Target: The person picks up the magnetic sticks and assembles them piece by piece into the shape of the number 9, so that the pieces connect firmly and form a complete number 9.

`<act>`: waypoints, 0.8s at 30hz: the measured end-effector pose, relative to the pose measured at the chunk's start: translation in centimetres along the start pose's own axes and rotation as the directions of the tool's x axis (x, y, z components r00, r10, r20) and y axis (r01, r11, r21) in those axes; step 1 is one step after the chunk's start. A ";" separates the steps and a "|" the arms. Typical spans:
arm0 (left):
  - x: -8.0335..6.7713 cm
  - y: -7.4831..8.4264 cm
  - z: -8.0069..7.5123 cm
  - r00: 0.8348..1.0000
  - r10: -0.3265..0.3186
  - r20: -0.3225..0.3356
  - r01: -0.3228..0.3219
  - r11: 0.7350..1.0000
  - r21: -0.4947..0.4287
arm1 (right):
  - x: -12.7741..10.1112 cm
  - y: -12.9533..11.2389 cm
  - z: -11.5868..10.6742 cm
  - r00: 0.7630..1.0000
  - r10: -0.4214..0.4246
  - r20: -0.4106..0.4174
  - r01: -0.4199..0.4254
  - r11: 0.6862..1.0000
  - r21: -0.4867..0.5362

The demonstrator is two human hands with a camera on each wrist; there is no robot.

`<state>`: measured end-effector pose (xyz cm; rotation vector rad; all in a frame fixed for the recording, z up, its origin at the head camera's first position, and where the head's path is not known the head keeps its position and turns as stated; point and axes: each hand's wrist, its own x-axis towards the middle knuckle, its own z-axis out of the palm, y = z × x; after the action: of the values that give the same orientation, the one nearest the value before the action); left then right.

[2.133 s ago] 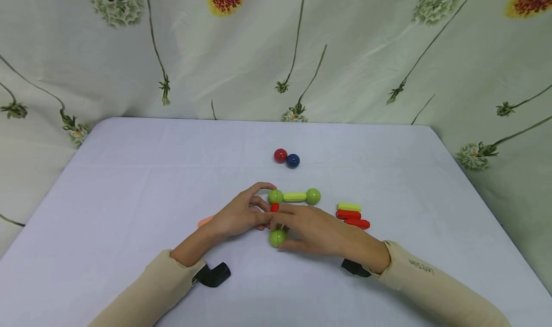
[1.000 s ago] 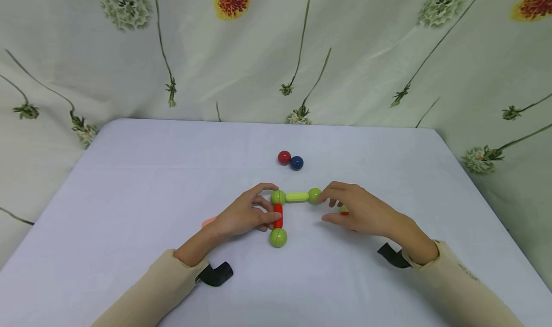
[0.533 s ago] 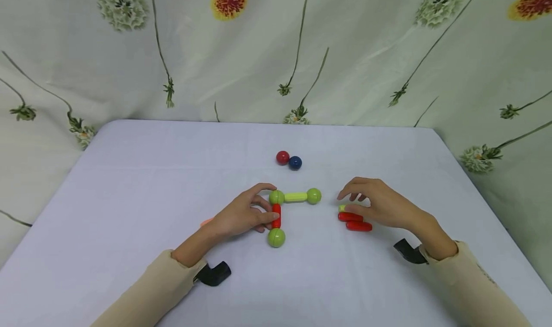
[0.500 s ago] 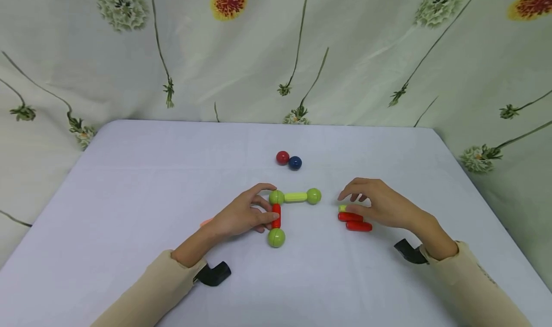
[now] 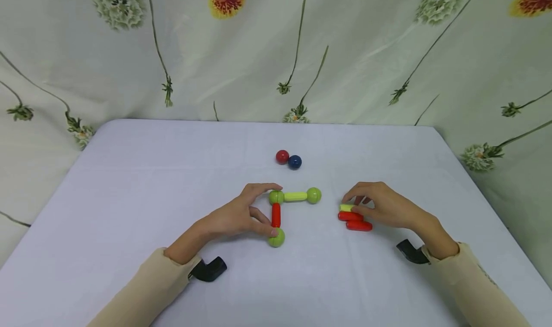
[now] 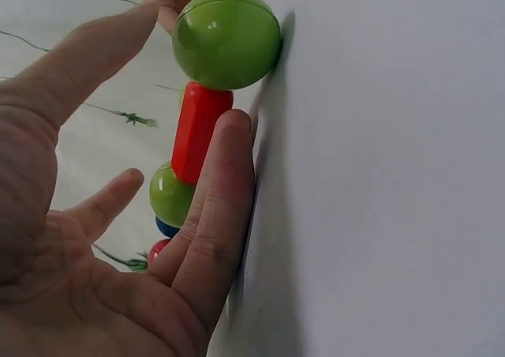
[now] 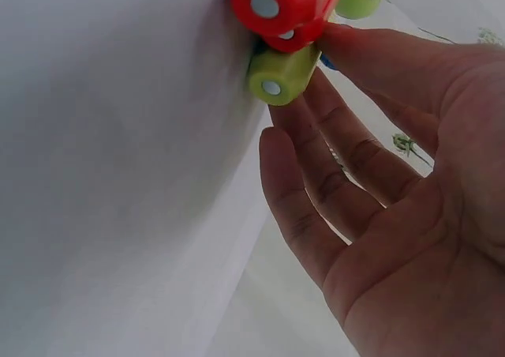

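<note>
My left hand [image 5: 237, 217] spans an L-shaped piece of magnetic sticks and balls, index fingertip at the corner green ball [image 5: 276, 197] and thumb at the near green ball [image 5: 277, 237]. A red stick [image 6: 201, 128] joins these two balls, my other left fingers lying beside it. From the corner, a yellow-green stick [image 5: 295, 197] runs right to another green ball [image 5: 314, 195]. Over on the right, my right hand [image 5: 384, 205] pinches a loose yellow-green magnetic stick [image 7: 280, 71] between thumb and fingers. Two red sticks [image 5: 359, 226] lie against its near side; their silvery ends show in the right wrist view.
Beyond the L-shaped piece, a red ball [image 5: 282, 157] and a blue ball [image 5: 295, 162] sit side by side. White cloth covers the table [image 5: 172, 145], and a flower-printed curtain [image 5: 241, 68] hangs behind its far edge.
My right hand has moved from the L-shaped piece to the loose sticks and closed on the yellow-green one. My left thumb has slid from the red stick to the near green ball.
</note>
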<state>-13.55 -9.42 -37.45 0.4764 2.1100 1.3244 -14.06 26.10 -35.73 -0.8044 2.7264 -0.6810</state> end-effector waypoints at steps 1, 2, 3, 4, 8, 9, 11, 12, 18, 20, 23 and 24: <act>0.0 0.0 0.0 1.000 0.009 0.009 -0.010 1.000 0.007 | 0.0 0.0 0.0 1.000 0.006 0.000 -0.006 1.000 -0.002; -0.1 0.1 0.0 1.000 0.013 0.017 -0.013 1.000 0.011 | 0.0 0.0 0.0 1.000 0.013 -0.001 -0.013 1.000 -0.007; -0.1 0.1 0.0 1.000 0.015 0.026 -0.016 1.000 0.011 | 0.0 0.0 0.0 1.000 0.018 -0.002 -0.018 1.000 -0.010; -0.1 0.1 0.0 0.999 0.017 0.032 -0.018 1.000 0.017 | -0.1 0.0 0.0 1.000 0.019 -0.004 -0.019 1.000 -0.014; -0.1 0.2 0.0 0.999 0.019 0.048 -0.020 0.999 0.028 | 0.0 0.1 0.1 1.000 0.017 -0.013 -0.017 1.000 -0.025; -0.1 0.2 0.1 0.998 0.022 0.051 -0.023 0.999 0.028 | 0.0 0.0 0.1 1.000 0.015 -0.014 -0.015 0.999 -0.029; -0.1 0.2 0.1 0.998 0.028 0.055 -0.030 0.999 0.034 | 0.2 0.0 0.2 1.000 0.008 -0.016 -0.008 0.999 -0.036; -0.1 0.2 0.2 0.998 0.031 0.056 -0.033 0.999 0.038 | 0.2 -0.1 0.2 1.000 0.002 -0.017 -0.003 0.999 -0.040; -0.1 0.0 0.2 0.997 0.047 0.057 -0.050 0.997 0.054 | 0.8 -0.6 0.2 1.000 0.001 -0.002 -0.001 0.999 -0.049; -0.1 0.0 0.2 0.997 0.050 0.058 -0.053 0.997 0.053 | 1.0 -0.7 0.3 1.000 0.006 0.005 -0.006 0.998 -0.055; 0.0 -0.1 0.2 0.997 0.052 0.060 -0.055 0.997 0.051 | 1.2 -1.0 0.4 1.000 0.008 0.007 -0.008 0.998 -0.064; 0.0 -0.1 0.2 0.997 0.051 0.061 -0.054 0.997 0.050 | 1.3 -1.1 0.4 1.000 0.007 0.006 -0.006 0.998 -0.065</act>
<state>-13.45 -9.32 -37.60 0.5898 2.1002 1.2714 -14.53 24.44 -35.63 -0.8099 2.7572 -0.5909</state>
